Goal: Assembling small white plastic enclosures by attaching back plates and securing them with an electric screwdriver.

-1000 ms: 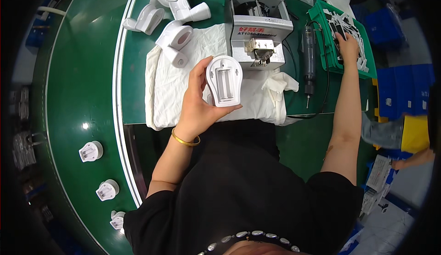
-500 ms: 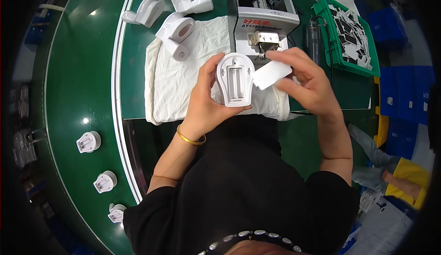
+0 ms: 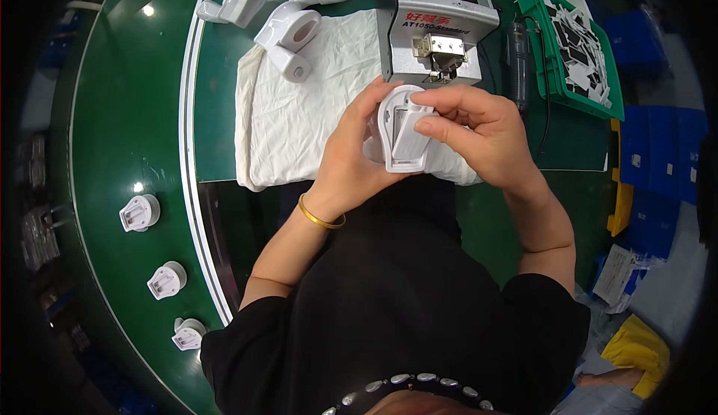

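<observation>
My left hand (image 3: 350, 146) is wrapped round a white plastic housing (image 3: 387, 134) with an oblong battery compartment facing up. Between the thumb and fingers of my right hand (image 3: 486, 134) is a white battery cover (image 3: 410, 140). The cover lies tilted over the compartment and hides part of it. Whether it is seated in the opening I cannot tell. Both hands are above the near edge of a white cloth (image 3: 329, 56), in front of a grey benchtop machine (image 3: 441, 22).
Several white plastic units (image 3: 288, 32) lie at the back left of the bench. A green bin (image 3: 609, 105) of flat pieces stands at the back right, beside a black cylindrical tool (image 3: 517, 63). More white housings (image 3: 140, 212) sit on the green surface at left. Another person's yellow garment (image 3: 636, 351) shows lower right.
My right hand has brought the battery cover left onto the housing, over its compartment. The housing has shifted slightly right in my left hand. The other person has moved lower in the picture.
</observation>
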### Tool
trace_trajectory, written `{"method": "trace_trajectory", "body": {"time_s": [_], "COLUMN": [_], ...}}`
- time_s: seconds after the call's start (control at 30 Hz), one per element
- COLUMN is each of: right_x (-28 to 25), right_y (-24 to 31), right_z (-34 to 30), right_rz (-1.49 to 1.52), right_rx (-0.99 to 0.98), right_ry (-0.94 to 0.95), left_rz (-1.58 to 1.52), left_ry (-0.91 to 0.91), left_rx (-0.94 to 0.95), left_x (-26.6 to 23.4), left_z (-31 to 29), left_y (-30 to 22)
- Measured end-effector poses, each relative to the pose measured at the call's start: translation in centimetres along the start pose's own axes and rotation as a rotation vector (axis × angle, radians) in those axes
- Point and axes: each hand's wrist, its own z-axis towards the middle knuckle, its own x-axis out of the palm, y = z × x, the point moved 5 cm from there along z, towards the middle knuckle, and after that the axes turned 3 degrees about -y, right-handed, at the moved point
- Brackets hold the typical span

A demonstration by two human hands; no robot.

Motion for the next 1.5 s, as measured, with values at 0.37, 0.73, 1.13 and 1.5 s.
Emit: {"method": "trace_trajectory", "body": {"time_s": [0.37, 0.73, 1.13, 1.5], "right_x": [-0.1, 1.3, 1.0, -16.7], "right_y": [0.6, -3.0, -3.0, -10.1], "right_z": [-1.3, -1.9, -3.1, -2.4], "right_rz": [-0.251, 0.421, 0.336, -1.155], "right_rx": [-0.015, 0.167, 0.107, 0.402], "right_ry": [0.041, 0.036, -0.028, -0.621], "left_rz": [0.068, -0.131, -0.422, 0.109], "left_ry": [0.09, 0.098, 0.104, 0.177], "left_rx": [0.021, 0.156, -0.113, -0.027], "left_x": [0.8, 0.1, 0.9, 2.7], "left_z": [-0.4, -1.0, -1.2, -3.6], "left_y": [0.1, -2.4, -1.6, 0.2]}}
